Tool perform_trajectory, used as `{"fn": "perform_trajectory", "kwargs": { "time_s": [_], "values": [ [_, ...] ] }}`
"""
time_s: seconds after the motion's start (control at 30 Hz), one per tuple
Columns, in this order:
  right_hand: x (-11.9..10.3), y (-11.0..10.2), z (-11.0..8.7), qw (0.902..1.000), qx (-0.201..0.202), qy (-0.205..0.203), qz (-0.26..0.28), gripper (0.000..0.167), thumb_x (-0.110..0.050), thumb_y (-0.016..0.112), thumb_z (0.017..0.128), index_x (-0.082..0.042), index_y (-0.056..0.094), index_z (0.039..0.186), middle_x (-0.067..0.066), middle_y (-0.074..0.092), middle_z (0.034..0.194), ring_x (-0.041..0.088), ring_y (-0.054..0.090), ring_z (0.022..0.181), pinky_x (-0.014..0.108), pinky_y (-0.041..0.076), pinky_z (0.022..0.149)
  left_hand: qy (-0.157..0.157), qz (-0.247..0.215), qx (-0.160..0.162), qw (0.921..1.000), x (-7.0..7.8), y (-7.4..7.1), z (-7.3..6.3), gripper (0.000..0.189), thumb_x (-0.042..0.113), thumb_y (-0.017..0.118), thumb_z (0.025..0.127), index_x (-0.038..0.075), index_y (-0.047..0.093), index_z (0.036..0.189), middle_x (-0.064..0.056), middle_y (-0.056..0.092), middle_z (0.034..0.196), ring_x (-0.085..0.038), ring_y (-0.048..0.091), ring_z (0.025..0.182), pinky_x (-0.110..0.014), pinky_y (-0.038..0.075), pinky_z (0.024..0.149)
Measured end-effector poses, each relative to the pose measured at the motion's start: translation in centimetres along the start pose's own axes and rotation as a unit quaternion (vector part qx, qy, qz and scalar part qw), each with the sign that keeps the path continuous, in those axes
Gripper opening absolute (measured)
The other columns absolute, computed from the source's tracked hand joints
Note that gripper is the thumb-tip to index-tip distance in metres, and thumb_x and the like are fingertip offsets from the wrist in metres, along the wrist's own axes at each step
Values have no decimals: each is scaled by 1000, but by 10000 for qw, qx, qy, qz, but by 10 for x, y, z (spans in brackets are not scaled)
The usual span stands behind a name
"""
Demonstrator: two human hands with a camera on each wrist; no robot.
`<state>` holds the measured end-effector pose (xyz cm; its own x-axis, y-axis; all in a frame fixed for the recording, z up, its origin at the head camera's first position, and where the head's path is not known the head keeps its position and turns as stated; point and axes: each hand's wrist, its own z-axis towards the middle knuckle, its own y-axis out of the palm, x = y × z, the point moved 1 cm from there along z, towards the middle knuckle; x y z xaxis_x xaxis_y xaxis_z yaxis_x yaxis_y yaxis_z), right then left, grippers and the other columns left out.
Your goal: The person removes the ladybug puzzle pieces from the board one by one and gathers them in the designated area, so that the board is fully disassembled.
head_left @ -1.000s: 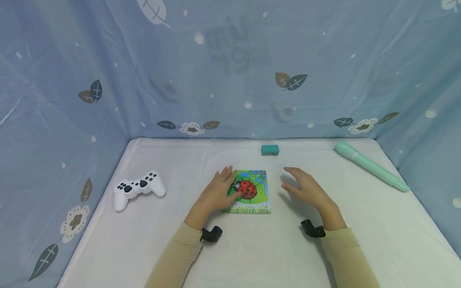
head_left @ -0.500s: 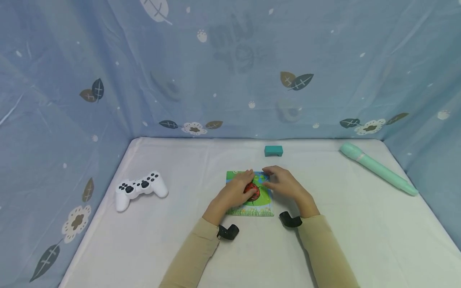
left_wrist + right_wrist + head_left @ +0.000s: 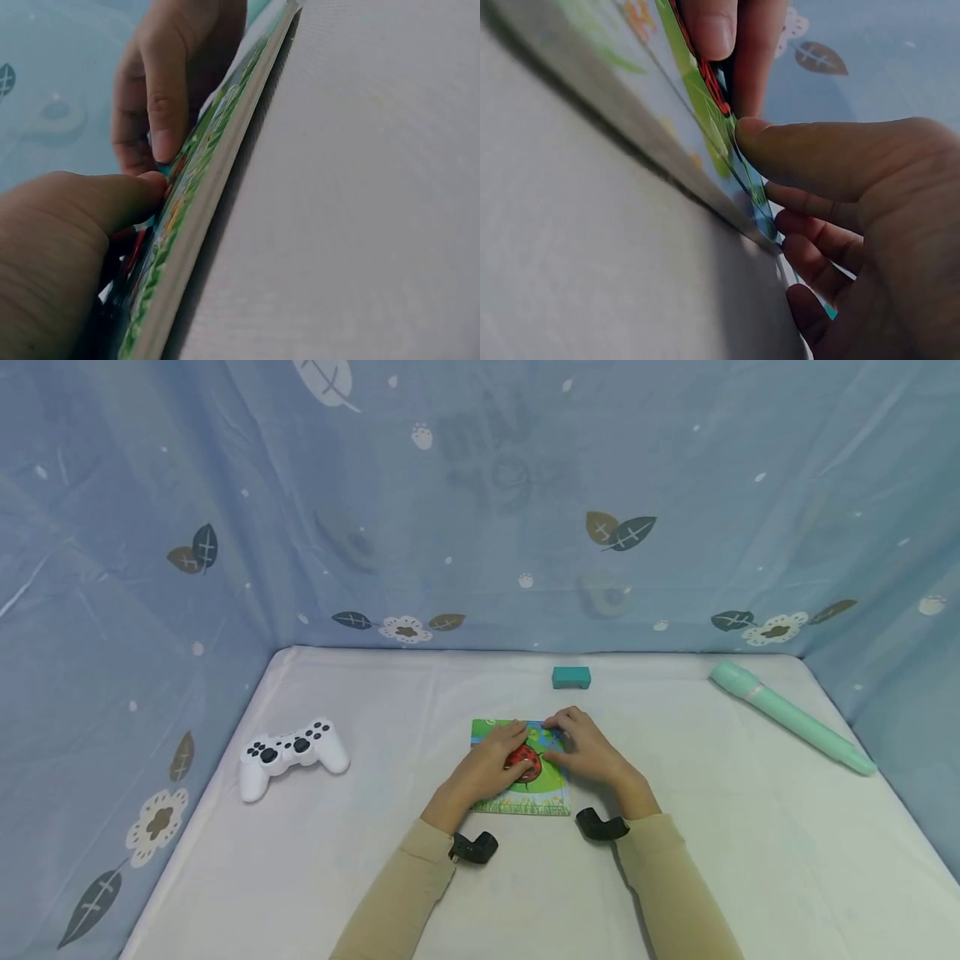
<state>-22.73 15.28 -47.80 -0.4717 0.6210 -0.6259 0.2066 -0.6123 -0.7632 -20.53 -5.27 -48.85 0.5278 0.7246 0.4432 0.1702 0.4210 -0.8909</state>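
Note:
A square board (image 3: 517, 804) with a ladybug picture lies on the white table; thin seams in its surface make it look like a jigsaw puzzle. My left hand (image 3: 487, 767) rests over its left half, the thumb on the red ladybug (image 3: 531, 767) and the other fingers near the far edge. My right hand (image 3: 592, 753) is at the far right corner. In the right wrist view its thumb (image 3: 810, 154) touches the board's face while its other fingers curve at the corner. I cannot tell whether they pinch a piece. Both hands' fingertips are close together.
A white game controller (image 3: 294, 756) lies on the left of the table. Behind the board sits a small teal block (image 3: 572, 677). On the far right is a long mint-green microphone-like stick (image 3: 791, 717). Patterned blue cloth (image 3: 480, 527) surrounds the table's back and sides.
My right hand has come leftward from beside the board onto its far right corner. My left hand has shifted right over the ladybug. The board has barely moved on the table.

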Motion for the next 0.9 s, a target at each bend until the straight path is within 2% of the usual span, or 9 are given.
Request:
{"fn": "perform_trajectory", "kwargs": {
  "time_s": [0.17, 0.4, 0.6, 0.77, 0.9],
  "values": [
    [0, 4, 0, 9998, 158, -30, -114, 38, -22, 73, 83, -4, 59, 114, 14, 51, 114, 30, 47, 108, 54, 41, 94, 133, 179, 95, 9997, 1, -1, -1, 56, 37, 53, 97, 6, 44, 142, -9, 38, 150, -26, 35, 139, -41, 34, 114],
    [3, 8, 1, 9998, 166, 73, -130, 38, -25, 71, 84, -5, 57, 114, 14, 49, 116, 31, 45, 109, 57, 37, 92, 185, 471, 267, 9984, -1, 1, -1, 56, 39, 54, 96, 7, 46, 141, -9, 41, 148, -23, 39, 137, -37, 36, 113],
    [8, 8, 1, 9999, 130, 38, 97, 38, -14, 66, 81, -4, 53, 116, 14, 49, 116, 29, 43, 106, 52, 36, 93, 197, 439, 296, 9984, -1, 2, 0, 58, 41, 54, 95, 8, 45, 142, -9, 41, 149, -23, 39, 137, -37, 35, 113],
    [8, 6, 0, 9994, 73, 11, 325, 38, -8, 63, 81, -3, 53, 118, 14, 51, 117, 27, 44, 105, 48, 40, 93, 189, 445, 283, 9984, -1, 2, -1, 58, 41, 53, 96, 7, 44, 142, -9, 40, 149, -25, 39, 137, -38, 35, 113],
    [6, 5, 0, 9989, 51, 30, 463, 41, -5, 64, 82, -1, 55, 122, 15, 52, 118, 28, 48, 106, 49, 44, 94, 162, 439, 259, 9986, -2, 2, -2, 59, 42, 53, 96, 7, 43, 142, -8, 39, 150, -24, 38, 137, -38, 35, 113]
  ]
}}
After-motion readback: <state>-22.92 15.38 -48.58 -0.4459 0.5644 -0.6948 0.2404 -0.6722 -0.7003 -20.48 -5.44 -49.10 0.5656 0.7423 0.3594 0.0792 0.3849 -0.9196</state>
